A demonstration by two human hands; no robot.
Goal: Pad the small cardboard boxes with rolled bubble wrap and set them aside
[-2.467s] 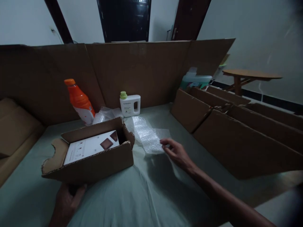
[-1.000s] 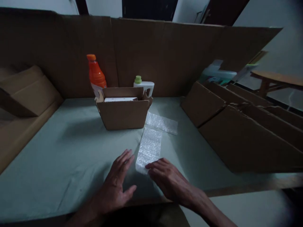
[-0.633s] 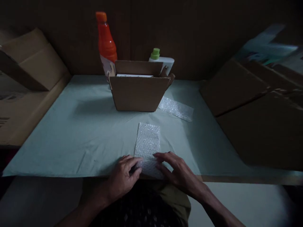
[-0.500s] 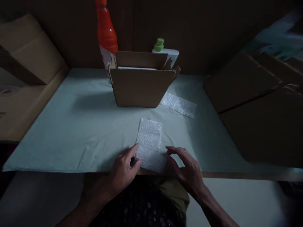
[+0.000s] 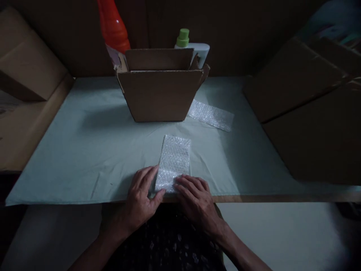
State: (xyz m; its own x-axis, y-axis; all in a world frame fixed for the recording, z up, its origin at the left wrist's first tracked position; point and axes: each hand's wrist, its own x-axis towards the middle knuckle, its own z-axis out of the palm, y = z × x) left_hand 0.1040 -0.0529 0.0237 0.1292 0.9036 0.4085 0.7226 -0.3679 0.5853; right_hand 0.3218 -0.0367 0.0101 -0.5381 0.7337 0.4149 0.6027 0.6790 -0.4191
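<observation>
A strip of bubble wrap lies flat on the pale green cloth, its near end at the table's front edge. My left hand rests beside its left near corner, fingers stretched out, thumb touching the wrap. My right hand lies flat with its fingertips pressing on the wrap's near right end. Behind the strip stands an open cardboard box.
A second bubble wrap piece lies right of the box. An orange bottle and a white bottle with a green cap stand behind the box. Flattened cardboard lies at right, more cardboard at left.
The box has been set down at the back and the bubble wrap strip pulled to the front edge. Both hands have come down onto its near end.
</observation>
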